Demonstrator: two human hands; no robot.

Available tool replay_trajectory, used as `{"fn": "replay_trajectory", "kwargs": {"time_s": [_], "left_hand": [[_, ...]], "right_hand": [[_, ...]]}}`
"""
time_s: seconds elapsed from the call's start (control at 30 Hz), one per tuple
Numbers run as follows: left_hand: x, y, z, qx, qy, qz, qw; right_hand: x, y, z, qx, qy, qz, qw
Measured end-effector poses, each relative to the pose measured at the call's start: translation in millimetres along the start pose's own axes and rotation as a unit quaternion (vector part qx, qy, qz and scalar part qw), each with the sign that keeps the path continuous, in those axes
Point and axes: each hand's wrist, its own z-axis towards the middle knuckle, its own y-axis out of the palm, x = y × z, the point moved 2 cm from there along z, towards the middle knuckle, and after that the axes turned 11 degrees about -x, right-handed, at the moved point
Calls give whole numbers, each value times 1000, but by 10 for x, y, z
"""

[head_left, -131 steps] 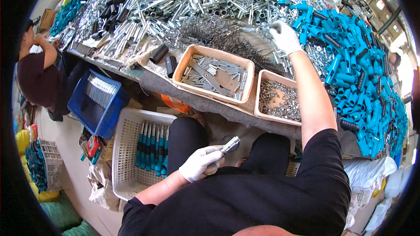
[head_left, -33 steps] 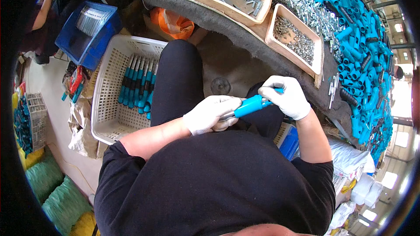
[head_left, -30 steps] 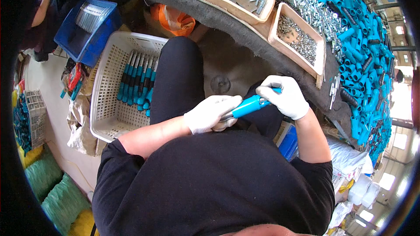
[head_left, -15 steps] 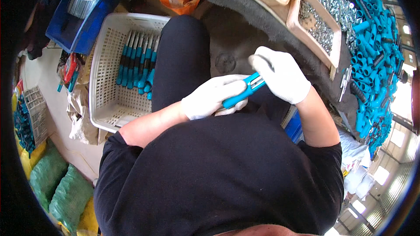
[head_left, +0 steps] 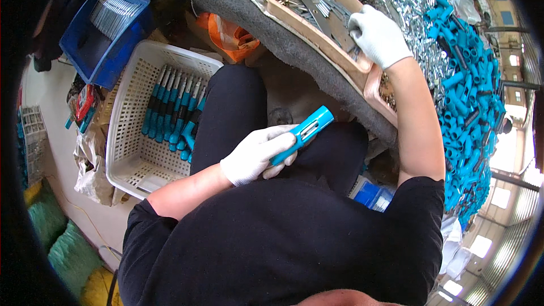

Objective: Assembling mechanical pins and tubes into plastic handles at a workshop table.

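Two gloved hands are working apart from each other. I am clenching my left hand (head_left: 258,156) around a blue plastic handle (head_left: 302,134), holding it over my lap with its open end tilted up and to the right; a bit of metal is showing inside that slotted end. I am stretching my right hand (head_left: 377,35) out to the bench, where it is resting over the near right corner of a tan tray (head_left: 283,8) of flat metal blades (head_left: 317,5). Its fingers are curling down into the tray, but I cannot tell whether they are pinching a blade or lying loose on the pile.

Just beside that tray, partly under my forearm, a second tan tray (head_left: 382,93) is holding small metal parts. Beyond both, a heap of loose blue handles (head_left: 467,79) is spreading along the bench next to a pile of silvery metal pieces (head_left: 419,28). Down at my left knee a white plastic basket (head_left: 133,153) is sitting on the floor with finished blue-handled tools (head_left: 175,116) lying side by side in it, and a blue bin (head_left: 110,28) is standing just past it.
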Motion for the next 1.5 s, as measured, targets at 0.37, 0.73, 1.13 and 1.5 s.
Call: {"fn": "replay_trajectory", "kwargs": {"time_s": [0.37, 0.73, 1.13, 1.5], "left_hand": [[34, -8, -6, 33, 18, -21, 999], [-54, 288, -9, 48, 13, 54, 997], [-202, 611, -64, 52, -2, 74, 996], [-254, 866, -53, 60, -37, 236, 969]], "right_hand": [[-385, -338, -652, 153, -26, 539, 827], [-1188, 292, -1679, 71, 35, 613, 786], [-1378, 292, -2108, 246, -48, 472, 845], [-1348, 482, -2463, 114, 9, 864, 491]]}}
